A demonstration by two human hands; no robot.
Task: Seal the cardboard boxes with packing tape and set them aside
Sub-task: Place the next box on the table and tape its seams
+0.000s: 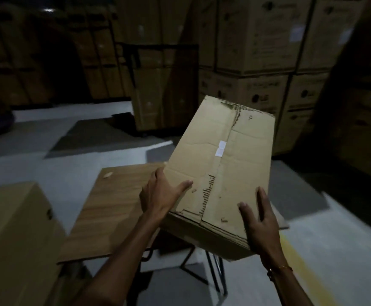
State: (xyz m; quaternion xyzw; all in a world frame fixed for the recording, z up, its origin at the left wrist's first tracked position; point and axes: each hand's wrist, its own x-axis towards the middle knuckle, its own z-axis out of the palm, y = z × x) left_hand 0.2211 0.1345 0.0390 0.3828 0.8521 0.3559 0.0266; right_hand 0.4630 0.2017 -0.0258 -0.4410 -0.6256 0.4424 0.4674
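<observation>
Left hand (160,191): it is gripping the near left corner of the cardboard box (222,164), thumb lying on the top face, fingers wrapped around the side.
Right hand (260,219): it is pressing flat on the near right part of the top, fingers straight and spread; a bracelet is showing at the wrist.
Box position: it is being held tilted in the air, above the right end of the wooden bench (118,208), far end pointing up and away.
Box top: the two flaps are meeting at the middle seam, where the paper is torn; a small white strip (220,149) is crossing the seam. I cannot tell if clear tape is running along it.
Progress: this box is looking closed and is probably being carried aside; no tape roll is visible.
Nearby: another box (14,239) is standing at the left, just beside the bench.
Background: stacked cartons (268,40) are filling the dark wall behind.
</observation>
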